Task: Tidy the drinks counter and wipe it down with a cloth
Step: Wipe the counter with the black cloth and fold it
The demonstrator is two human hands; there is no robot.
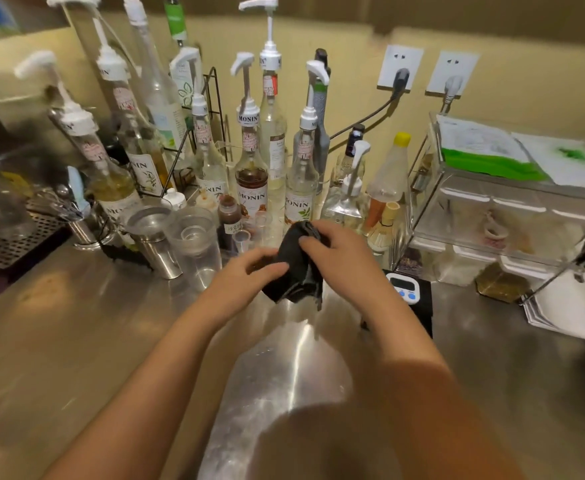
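I am reading "MONIN" on the brown syrup bottle (251, 188) at twelve o'clock, on its pump collar (248, 117), and on the pale bottle (299, 199) beside it; smaller label print is probably too blurred.

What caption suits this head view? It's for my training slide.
Both hands bunch a dark cloth above the steel counter, before syrup bottles.

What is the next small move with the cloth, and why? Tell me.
Probably lower the cloth flat onto the bare counter just below. The left hand and right hand both hold it bunched above the steel, not yet touching it.
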